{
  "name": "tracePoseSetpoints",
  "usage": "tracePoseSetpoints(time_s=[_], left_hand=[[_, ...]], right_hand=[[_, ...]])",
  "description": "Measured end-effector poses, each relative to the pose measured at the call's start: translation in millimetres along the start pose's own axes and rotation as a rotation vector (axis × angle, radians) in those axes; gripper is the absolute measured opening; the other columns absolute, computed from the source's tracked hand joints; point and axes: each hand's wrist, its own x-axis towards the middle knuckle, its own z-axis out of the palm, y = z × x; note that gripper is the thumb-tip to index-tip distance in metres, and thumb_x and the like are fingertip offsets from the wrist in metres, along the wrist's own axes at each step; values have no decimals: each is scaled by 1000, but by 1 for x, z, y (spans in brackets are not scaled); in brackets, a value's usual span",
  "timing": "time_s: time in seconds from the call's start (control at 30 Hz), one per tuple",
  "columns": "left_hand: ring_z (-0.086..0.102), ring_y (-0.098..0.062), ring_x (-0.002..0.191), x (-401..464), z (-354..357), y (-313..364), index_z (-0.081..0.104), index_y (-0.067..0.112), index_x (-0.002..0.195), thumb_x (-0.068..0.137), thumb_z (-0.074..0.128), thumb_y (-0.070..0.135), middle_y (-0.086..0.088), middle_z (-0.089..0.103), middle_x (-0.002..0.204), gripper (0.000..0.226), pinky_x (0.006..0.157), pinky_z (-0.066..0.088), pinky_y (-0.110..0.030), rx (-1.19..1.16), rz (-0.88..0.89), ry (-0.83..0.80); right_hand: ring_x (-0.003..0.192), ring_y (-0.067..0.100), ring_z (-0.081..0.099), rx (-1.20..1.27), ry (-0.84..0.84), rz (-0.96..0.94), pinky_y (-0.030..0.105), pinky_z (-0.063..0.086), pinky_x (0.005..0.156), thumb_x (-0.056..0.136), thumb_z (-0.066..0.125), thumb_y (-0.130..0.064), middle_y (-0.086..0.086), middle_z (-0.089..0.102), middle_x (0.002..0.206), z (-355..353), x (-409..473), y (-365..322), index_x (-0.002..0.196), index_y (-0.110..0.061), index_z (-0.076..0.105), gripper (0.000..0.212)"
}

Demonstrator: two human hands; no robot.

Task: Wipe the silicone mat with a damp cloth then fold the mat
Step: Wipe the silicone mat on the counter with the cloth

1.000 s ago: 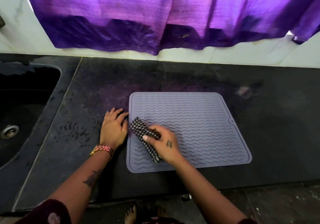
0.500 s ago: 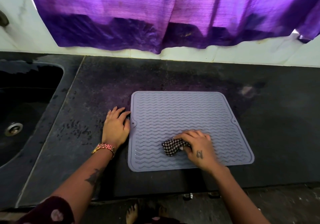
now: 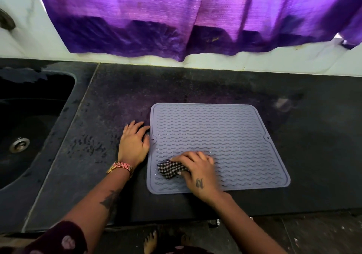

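Mat (image 3: 225,136) could skid toward 3 o'clock since left hand (image 3: 134,146) lies flat, holding nothing, beside it while right hand (image 3: 197,170) clutches cloth (image 3: 170,169).

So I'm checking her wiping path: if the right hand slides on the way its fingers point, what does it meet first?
Probably the left hand, flat beside the mat's left edge; only the cloth and bare mat lie between.

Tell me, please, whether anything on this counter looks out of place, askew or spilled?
The silicone mat lies flat but slightly askew to the counter's front edge. Wet streaks mark the counter left of the left hand. The right hand presses the checked cloth onto the mat. Nothing looks damaged.
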Motion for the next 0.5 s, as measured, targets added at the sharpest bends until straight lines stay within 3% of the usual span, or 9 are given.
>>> tracePoseSetpoints(time_s=[0.27, 0.37, 0.5], left_hand=[[33, -32, 136, 2, 2, -1, 62, 10, 121, 86, 34, 32, -12, 52, 137, 50, 118, 15, -44, -20, -2, 17], [32, -32, 137, 3, 0, -2, 62, 10, 121, 85, 33, 33, -12, 52, 137, 51, 118, 14, -44, -38, -2, 6], [32, -31, 137, 1, -1, -3, 62, 10, 121, 87, 33, 33, -12, 52, 137, 51, 118, 13, -43, -42, 6, 11]], right_hand=[[109, 16, 46, 75, -29, -84, 36, 28, 86, 82, 57, -23, -13, 56, 115, 19, 17, -31, 118, -39, 57, 39], [108, 13, 50, 353, -44, -99, 30, 31, 90, 86, 61, -20, -10, 62, 114, 10, 23, -31, 117, -30, 62, 33], [107, 8, 55, 672, 144, 17, 16, 40, 94, 86, 64, -14, -7, 62, 114, -20, 27, -10, 118, -23, 62, 33]])
